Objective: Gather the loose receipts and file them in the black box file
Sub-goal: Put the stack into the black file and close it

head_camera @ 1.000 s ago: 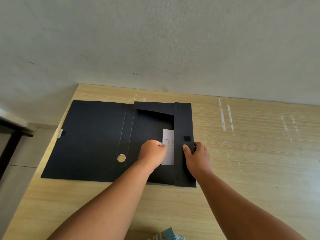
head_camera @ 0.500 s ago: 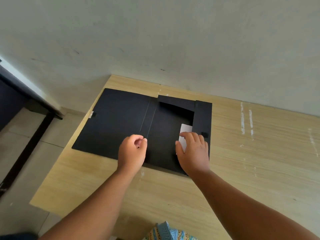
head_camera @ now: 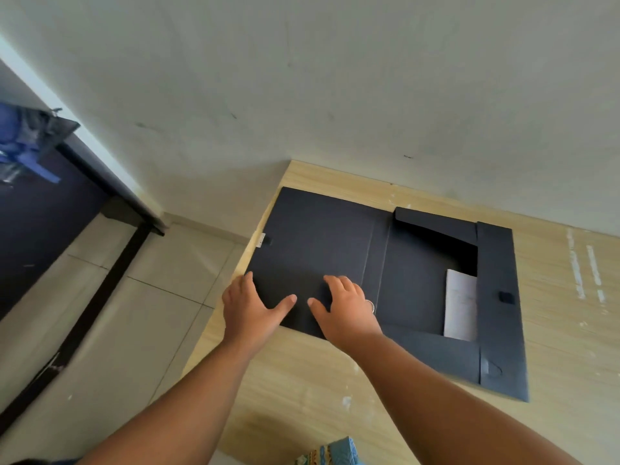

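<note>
Head view: black box file (head_camera: 385, 283) spread open flat on the wooden tabletop (head_camera: 567, 313), cover panel out to one side, tray and its turned-up flaps to the other. Both hands down on the near edge of the cover panel, fingers spread, palms low, gripping nothing. Left hand (head_camera: 250, 305) at the cover's outer corner, close to the tabletop's edge; right hand (head_camera: 345, 305) just beside it, thumbs nearly meeting, a ring visible on one finger. White receipts (head_camera: 460, 305) lying inside the tray, well to the right of the right hand, tucked against the long side flap bearing a small fastening tab (head_camera: 506, 297).

Half a second earlier: right hand resting on the receipts in the tray, left hand curled at the file's near edge. A second earlier: both hands working at the paper and the side flap. Since then, both hands shifted leftward onto the cover, papers left behind in the tray.

Likely meaning: filing itself done, closing next. Cover probably about to be swung over the tray and fastened. No other loose receipts visible on the tabletop. Risk worth noting: light paper, unweighted, apt to slide or lift as the cover folds across.
</note>
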A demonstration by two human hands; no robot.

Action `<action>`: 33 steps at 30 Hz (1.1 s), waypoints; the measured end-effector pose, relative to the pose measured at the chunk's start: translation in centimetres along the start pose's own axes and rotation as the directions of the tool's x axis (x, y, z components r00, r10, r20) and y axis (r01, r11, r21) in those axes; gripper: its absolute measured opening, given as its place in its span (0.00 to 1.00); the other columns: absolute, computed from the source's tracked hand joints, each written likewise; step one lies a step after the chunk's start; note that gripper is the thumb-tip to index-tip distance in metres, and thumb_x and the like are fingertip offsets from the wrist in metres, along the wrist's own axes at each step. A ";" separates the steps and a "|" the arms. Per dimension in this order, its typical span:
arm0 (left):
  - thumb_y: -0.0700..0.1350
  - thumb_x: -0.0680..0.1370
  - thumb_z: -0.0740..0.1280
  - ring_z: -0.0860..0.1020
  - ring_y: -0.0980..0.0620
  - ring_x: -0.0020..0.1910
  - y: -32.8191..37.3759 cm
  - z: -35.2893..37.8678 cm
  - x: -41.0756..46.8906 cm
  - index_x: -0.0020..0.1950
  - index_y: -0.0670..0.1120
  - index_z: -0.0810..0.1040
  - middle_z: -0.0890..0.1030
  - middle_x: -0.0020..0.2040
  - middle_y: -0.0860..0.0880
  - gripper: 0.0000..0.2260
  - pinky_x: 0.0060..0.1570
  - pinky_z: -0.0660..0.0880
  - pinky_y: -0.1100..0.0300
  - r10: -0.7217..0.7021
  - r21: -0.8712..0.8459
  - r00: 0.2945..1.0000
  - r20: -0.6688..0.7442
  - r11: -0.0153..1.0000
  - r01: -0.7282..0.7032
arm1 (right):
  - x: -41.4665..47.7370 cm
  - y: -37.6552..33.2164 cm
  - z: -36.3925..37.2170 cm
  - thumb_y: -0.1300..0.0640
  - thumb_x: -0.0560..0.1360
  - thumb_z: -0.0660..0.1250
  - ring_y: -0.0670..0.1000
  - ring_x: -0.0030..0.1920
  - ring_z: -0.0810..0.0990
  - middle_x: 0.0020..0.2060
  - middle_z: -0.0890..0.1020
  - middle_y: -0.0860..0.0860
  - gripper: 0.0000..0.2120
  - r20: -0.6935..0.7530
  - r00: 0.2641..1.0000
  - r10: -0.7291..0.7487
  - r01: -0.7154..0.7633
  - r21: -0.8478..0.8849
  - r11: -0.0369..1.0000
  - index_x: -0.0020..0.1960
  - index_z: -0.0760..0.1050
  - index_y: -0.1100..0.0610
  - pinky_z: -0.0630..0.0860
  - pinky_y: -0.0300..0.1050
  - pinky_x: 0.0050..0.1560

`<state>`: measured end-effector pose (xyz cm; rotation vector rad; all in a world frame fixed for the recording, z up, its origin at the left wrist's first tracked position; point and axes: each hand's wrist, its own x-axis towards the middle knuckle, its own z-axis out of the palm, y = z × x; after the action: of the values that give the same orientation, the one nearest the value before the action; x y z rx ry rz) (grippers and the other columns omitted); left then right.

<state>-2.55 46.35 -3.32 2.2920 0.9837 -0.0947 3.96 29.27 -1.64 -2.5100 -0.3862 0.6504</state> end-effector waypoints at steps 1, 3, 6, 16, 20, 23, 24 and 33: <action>0.67 0.69 0.74 0.61 0.40 0.77 -0.2 -0.2 0.4 0.78 0.44 0.63 0.68 0.76 0.43 0.46 0.74 0.64 0.43 0.015 -0.012 1.000 -0.020 1.000 -0.016 | 0.3 -0.4 0.4 0.36 0.81 0.59 0.54 0.79 0.62 0.79 0.67 0.49 0.33 -0.003 0.999 0.040 -0.041 -0.012 0.999 0.81 0.60 0.50 0.62 0.59 0.76; 0.68 0.67 0.75 0.64 0.40 0.74 -0.2 -0.6 1.2 0.77 0.44 0.64 0.70 0.74 0.44 0.47 0.71 0.68 0.44 0.002 -0.027 0.998 -0.056 1.000 -0.003 | 0.7 -0.9 0.9 0.33 0.80 0.57 0.55 0.80 0.60 0.80 0.65 0.49 0.36 -0.018 0.994 0.104 -0.105 -0.021 0.994 0.82 0.59 0.50 0.61 0.61 0.76; 0.70 0.63 0.75 0.69 0.40 0.69 0.3 -1.4 2.8 0.73 0.45 0.68 0.73 0.69 0.44 0.47 0.65 0.72 0.43 -0.088 0.005 0.996 -0.007 0.996 0.088 | 1.3 -1.3 1.1 0.32 0.80 0.55 0.55 0.80 0.57 0.80 0.63 0.47 0.37 -0.006 0.986 0.169 -0.169 -0.024 0.985 0.82 0.58 0.50 0.61 0.63 0.76; 0.67 0.73 0.71 0.82 0.49 0.42 1.2 -6.4 6.3 0.44 0.48 0.81 0.84 0.43 0.52 0.21 0.45 0.76 0.53 -0.074 -0.510 0.936 0.344 0.822 0.253 | 2.1 -4.0 -2.4 0.23 0.71 0.58 0.59 0.76 0.65 0.76 0.68 0.50 0.46 0.113 0.922 0.370 -0.386 0.303 0.871 0.80 0.63 0.50 0.68 0.63 0.72; 0.69 0.77 0.63 0.84 0.42 0.57 3.5 -9.2 4.8 0.62 0.45 0.85 0.85 0.60 0.40 0.30 0.58 0.78 0.48 0.239 -0.726 0.732 0.638 0.504 0.467 | 0.9 -5.8 -4.9 0.19 0.62 0.61 0.57 0.68 0.75 0.64 0.79 0.49 0.44 0.080 0.933 0.350 -0.335 0.546 0.768 0.66 0.75 0.49 0.72 0.57 0.67; 0.71 0.77 0.57 0.77 0.37 0.69 7.3 -8.5 2.3 0.61 0.44 0.84 0.79 0.69 0.37 0.34 0.72 0.69 0.40 0.404 -0.821 0.725 0.557 0.401 0.407 | -0.2 -6.5 -7.4 0.20 0.60 0.64 0.52 0.65 0.78 0.65 0.79 0.47 0.50 0.046 0.943 0.330 -0.259 0.725 0.638 0.72 0.74 0.52 0.73 0.51 0.64; 0.71 0.76 0.57 0.76 0.37 0.70 8.8 -8.0 1.4 0.58 0.46 0.84 0.80 0.68 0.38 0.32 0.75 0.65 0.39 0.412 -0.842 0.753 0.513 0.411 0.349 | -0.7 -6.7 -8.5 0.21 0.60 0.65 0.51 0.66 0.77 0.67 0.78 0.46 0.51 0.034 0.947 0.321 -0.235 0.754 0.613 0.73 0.73 0.52 0.72 0.49 0.63; 0.61 0.82 0.55 0.80 0.54 0.59 18.7 0.8 -5.6 0.53 0.42 0.79 0.83 0.57 0.44 0.24 0.58 0.74 0.63 0.625 -0.773 0.746 0.231 0.584 -0.250 | -5.7 0.0 -18.5 0.34 0.71 0.74 0.38 0.42 0.86 0.41 0.88 0.41 0.24 -0.106 0.962 0.250 -0.051 0.833 0.551 0.58 0.83 0.49 0.76 0.38 0.44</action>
<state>6.17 32.58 7.57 1.5825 0.0699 -0.0549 8.66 19.53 14.39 -1.6506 0.2145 0.4528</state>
